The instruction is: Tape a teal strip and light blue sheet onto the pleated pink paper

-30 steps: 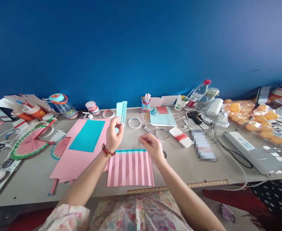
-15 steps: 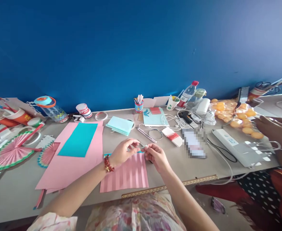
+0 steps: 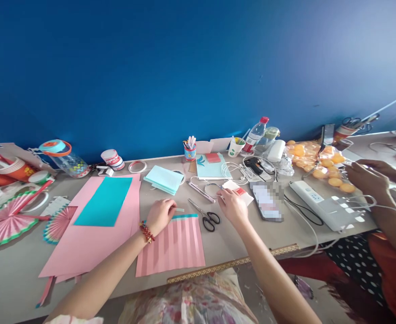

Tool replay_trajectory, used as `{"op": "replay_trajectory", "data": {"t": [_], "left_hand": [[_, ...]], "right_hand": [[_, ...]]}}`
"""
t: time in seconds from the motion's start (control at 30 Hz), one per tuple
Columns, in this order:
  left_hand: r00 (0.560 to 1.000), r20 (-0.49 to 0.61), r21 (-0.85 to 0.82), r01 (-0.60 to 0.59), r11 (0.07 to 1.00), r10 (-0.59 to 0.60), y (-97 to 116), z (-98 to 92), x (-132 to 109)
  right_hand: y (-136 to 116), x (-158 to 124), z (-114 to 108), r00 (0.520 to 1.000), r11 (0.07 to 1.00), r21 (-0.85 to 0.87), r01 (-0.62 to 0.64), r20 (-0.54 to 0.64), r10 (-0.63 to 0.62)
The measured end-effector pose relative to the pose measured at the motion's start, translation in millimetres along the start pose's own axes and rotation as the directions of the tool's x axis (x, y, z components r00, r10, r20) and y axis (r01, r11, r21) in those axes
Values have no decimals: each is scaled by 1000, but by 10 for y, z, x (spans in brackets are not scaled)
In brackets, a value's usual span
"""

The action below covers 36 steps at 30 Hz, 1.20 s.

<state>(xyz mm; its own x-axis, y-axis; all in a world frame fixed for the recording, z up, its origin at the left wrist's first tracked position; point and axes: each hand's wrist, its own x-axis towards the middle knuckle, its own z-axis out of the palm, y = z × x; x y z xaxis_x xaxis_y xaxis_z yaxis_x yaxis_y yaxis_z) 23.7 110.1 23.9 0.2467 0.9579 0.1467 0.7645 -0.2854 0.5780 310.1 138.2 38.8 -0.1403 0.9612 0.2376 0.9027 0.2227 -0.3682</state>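
Observation:
My left hand (image 3: 160, 215), a red bead bracelet on its wrist, pinches a small pale strip (image 3: 179, 209) between thumb and fingers. Below it lies a pleated pink sheet (image 3: 173, 245) with a teal band along its far edge. My right hand (image 3: 232, 206) reaches over a white card with red wrapping (image 3: 240, 191), fingers loosely bent. Its fingertips are by a thin clear ring (image 3: 213, 183); whether they touch it I cannot tell. Black-handled scissors (image 3: 206, 217) lie on the table between my hands, and a pale pen-like tool (image 3: 201, 192) lies beyond them.
On the left are pink sheets (image 3: 96, 243) under a teal sheet (image 3: 105, 202), and pleated fans (image 3: 7, 220). Light blue paper (image 3: 164, 179) lies ahead. To the right are a phone (image 3: 267, 200), a power strip (image 3: 309, 198), cables and another person's hands (image 3: 368, 177).
My hands have come apart: the left drew back left with the pale strip, and the right moved right toward the clear ring and white card. The scissors now show fully. The view shifted slightly.

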Motion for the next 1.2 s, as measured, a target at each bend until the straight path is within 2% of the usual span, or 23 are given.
{"op": "replay_trajectory", "data": {"t": [0.07, 0.17, 0.33, 0.43, 0.53, 0.63, 0.73, 0.97, 1.2], "left_hand": [[1000, -19, 62, -1, 998, 2, 18, 27, -19], [999, -35, 117, 3, 993, 1, 21, 53, -40], [998, -59, 119, -2, 993, 9, -1, -42, -53], [988, -139, -64, -71, 995, 62, 106, -181, -51], [967, -239, -326, -170, 930, 93, 312, -319, -60], [972, -217, -435, -174, 884, 84, 501, -406, -92], [983, -172, -460, -135, 878, 62, 588, -436, -140], [988, -155, -473, -77, 878, 3, 559, -423, -200], [994, -104, -527, -17, 849, -45, 500, -394, -213]], "right_hand": [[82, 90, -9, 995, 993, -98, 66, 85, -58], [138, 162, 32, 975, 982, -112, 154, 175, -134], [143, 166, -25, 976, 977, -54, 206, 89, -201], [36, 111, -149, 957, 955, 83, 285, 37, -289], [-176, 20, -255, 929, 892, 311, 327, 66, -364], [-398, -74, -316, 912, 822, 480, 305, 103, -398], [-542, -135, -345, 909, 794, 537, 286, 111, -402], [-640, -153, -340, 891, 791, 519, 324, 115, -440], [-723, -146, -337, 887, 792, 479, 379, 56, -459]]}}
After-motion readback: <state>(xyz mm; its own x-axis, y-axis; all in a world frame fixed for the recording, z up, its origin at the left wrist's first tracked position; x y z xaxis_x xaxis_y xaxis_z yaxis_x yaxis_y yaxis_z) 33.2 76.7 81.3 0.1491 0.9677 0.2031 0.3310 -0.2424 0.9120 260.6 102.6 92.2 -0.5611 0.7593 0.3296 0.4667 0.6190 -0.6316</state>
